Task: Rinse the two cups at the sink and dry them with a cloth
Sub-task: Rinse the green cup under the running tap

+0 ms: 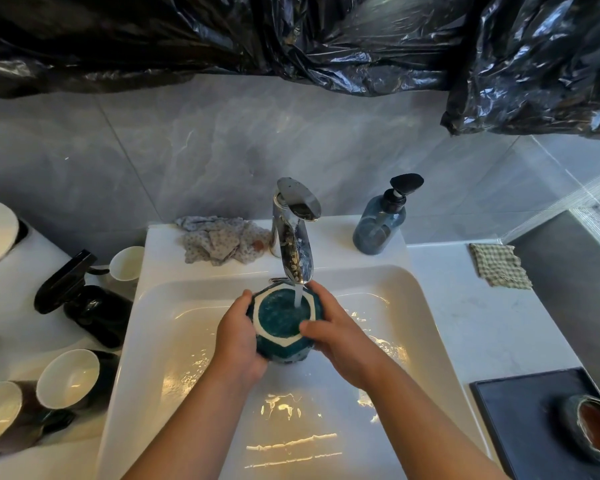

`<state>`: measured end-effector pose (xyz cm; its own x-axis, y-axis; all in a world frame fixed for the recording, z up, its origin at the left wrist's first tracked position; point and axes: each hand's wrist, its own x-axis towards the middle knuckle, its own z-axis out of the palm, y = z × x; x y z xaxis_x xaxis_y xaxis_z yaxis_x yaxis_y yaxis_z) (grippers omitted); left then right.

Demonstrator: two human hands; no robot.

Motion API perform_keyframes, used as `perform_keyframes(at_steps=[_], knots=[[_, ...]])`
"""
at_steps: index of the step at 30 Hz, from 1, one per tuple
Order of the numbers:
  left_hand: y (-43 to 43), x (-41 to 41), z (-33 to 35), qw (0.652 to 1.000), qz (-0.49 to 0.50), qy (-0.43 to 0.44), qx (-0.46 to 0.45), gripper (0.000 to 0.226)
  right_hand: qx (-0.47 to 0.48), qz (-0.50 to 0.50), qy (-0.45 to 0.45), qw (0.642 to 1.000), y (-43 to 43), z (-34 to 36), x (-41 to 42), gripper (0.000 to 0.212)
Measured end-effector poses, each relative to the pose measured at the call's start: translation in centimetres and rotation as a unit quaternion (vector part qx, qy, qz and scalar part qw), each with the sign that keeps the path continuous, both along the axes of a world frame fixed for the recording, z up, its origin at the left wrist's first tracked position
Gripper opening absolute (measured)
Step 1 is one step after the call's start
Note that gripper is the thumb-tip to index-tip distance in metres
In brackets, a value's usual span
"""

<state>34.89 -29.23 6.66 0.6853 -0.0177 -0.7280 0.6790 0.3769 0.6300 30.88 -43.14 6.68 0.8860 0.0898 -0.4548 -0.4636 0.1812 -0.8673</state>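
A teal cup [280,322] with a white angular rim is held upright over the white sink [187,358], under the running chrome tap [293,244]. Water streams into the cup, which is full. My left hand [238,337] grips its left side. My right hand [333,332] grips its right side, the thumb lying over the rim. A second cup [594,433], grey-green with a brown inside, stands on a dark tray [520,420] at the lower right. A crumpled patterned cloth [222,242] lies on the sink's back ledge left of the tap.
A blue soap pump bottle [381,220] stands right of the tap. A folded checked cloth [499,266] lies on the right counter. Left of the sink are a black spray bottle [84,299] and several white-lined cups [68,379]. Black plastic sheeting [291,36] hangs above.
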Motion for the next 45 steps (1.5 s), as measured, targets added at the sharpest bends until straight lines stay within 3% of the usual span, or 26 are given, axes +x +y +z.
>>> perform_keyframes(at_steps=[3,10,19,21,23,25,27,28,31,34,37,41,45], knots=[[0.0,-0.2,-0.2,1.000,-0.004,-0.016,0.000,0.047,-0.015,0.031,-0.007,0.999,-0.5,0.3,-0.2,0.070],[-1.1,-0.6,0.0,0.991,-0.004,-0.113,0.069,0.029,-0.194,-0.051,-0.028,0.979,1.2,0.2,0.4,0.075],[-0.8,-1.2,-0.8,0.991,0.007,-0.111,0.074,0.026,-0.302,-0.117,0.017,0.946,3.3,-0.6,0.9,0.025],[-0.7,-1.0,-0.7,0.993,0.007,-0.103,0.060,0.025,-0.326,-0.109,0.008,0.939,3.2,-0.9,1.0,0.029],[-0.7,-0.8,-0.6,0.994,-0.001,-0.098,0.042,0.026,-0.303,-0.155,-0.011,0.940,3.2,-1.0,0.8,0.037],[-0.8,-0.8,-0.6,0.995,0.001,-0.091,0.030,0.026,-0.167,-0.234,0.041,0.957,3.0,-0.8,0.7,0.036],[-0.7,-1.0,-0.6,0.997,0.010,-0.077,0.015,0.026,-0.011,-0.284,0.099,0.954,2.5,-0.1,0.5,0.030],[-0.6,-1.0,-0.7,0.997,0.014,-0.073,0.008,0.027,0.021,-0.291,0.108,0.950,2.3,-0.1,0.3,0.030],[-0.3,-1.2,-0.8,0.997,0.004,-0.078,0.014,0.027,0.011,-0.256,0.156,0.954,2.2,0.3,0.2,0.047],[-0.2,-1.7,-0.7,0.996,-0.027,-0.080,0.029,0.029,0.001,-0.228,0.196,0.954,2.2,0.5,0.3,0.046],[-0.1,-2.0,-0.4,0.990,-0.086,-0.105,0.044,0.032,-0.053,-0.226,0.169,0.958,2.3,0.7,0.6,0.036],[0.3,-1.3,0.2,0.962,-0.186,-0.170,0.103,0.023,-0.193,-0.191,0.031,0.962,2.5,0.4,0.6,0.036],[0.1,-0.9,1.6,0.941,-0.242,-0.159,0.172,0.059,-0.217,-0.163,-0.055,0.961,2.6,-0.2,0.2,0.037]])
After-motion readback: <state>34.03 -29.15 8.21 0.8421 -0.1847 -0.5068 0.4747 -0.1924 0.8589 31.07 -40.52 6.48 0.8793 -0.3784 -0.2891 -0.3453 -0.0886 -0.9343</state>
